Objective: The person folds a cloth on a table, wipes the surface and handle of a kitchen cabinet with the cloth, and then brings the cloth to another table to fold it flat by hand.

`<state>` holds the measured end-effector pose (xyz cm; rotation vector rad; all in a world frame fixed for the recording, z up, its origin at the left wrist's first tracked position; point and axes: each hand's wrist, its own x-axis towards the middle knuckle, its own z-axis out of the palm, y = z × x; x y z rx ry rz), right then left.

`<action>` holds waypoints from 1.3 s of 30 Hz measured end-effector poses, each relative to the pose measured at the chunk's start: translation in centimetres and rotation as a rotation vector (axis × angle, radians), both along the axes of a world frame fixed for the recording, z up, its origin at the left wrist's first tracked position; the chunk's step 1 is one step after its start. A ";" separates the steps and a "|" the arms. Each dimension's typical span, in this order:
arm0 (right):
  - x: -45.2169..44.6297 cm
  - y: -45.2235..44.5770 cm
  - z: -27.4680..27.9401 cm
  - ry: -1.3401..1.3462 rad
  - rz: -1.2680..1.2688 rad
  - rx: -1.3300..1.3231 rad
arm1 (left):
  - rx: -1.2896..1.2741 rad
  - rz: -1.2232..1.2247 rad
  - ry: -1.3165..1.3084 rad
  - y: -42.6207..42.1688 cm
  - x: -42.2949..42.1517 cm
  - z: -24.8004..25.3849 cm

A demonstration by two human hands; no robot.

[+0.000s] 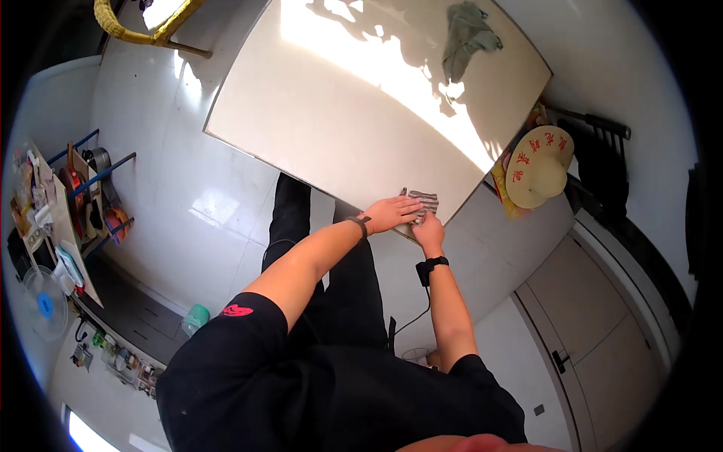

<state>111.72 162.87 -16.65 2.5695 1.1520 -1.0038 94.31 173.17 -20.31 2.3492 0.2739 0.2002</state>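
Note:
A striped grey-and-white cloth [426,202] lies bunched near the close corner of the pale table [324,128]. My left hand [393,214] rests flat with its fingers stretched out, the tips over the cloth's left part. Right beside it, my right hand [429,232] is closed on the cloth's lower edge, the thumb pointing up; its curled fingers are partly hidden. Farther up the tabletop, a crumpled grey-green cloth [468,39] lies apart from both hands.
A straw hat [541,167] with red characters hangs or rests beyond the table's right edge. At upper left stands a yellow wicker chair [154,34]. A shelf rack [75,203] with pans is at left, a closed door [595,331] at lower right.

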 end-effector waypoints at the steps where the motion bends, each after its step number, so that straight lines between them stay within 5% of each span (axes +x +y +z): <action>1: -0.8 1.7 0.3 0.017 0.037 -0.027 | 0.007 0.054 0.022 0.4 -1.0 0.3; 6: -6.3 10.7 0.8 0.087 0.263 -0.041 | -0.001 0.326 0.096 4.6 -8.1 1.8; 16: -19.5 31.9 -1.6 0.145 0.280 0.266 | 0.057 0.656 0.170 23.8 -19.9 3.2; 26: -16.1 47.1 -2.9 0.178 0.226 0.181 | 0.152 0.615 0.188 40.8 -14.2 2.7; 28: -13.9 49.6 -3.4 0.242 0.217 0.034 | 0.063 0.557 0.302 43.0 -12.5 2.5; 29: -13.1 50.4 -3.7 0.258 0.224 0.311 | 0.023 0.547 0.369 43.9 -11.7 2.5; 31: -13.3 54.2 2.2 0.243 0.258 0.117 | -0.135 0.500 0.597 46.2 -10.0 3.3; 32: -13.2 55.9 4.5 0.236 0.274 0.020 | 0.053 0.435 0.574 47.3 -9.3 3.5; 33: -10.3 54.5 -2.8 0.170 0.344 0.137 | 0.243 0.369 0.548 48.4 -8.7 3.6; 34: -10.8 56.0 0.0 0.181 0.332 0.159 | 0.433 0.302 0.519 49.4 -8.3 3.4; 35: -10.0 56.2 -1.2 0.156 0.339 0.190 | 0.398 0.453 0.306 48.7 -8.1 0.2; 39: -8.4 58.2 -2.3 0.273 0.364 0.157 | 0.378 0.431 0.356 50.3 -6.7 -0.3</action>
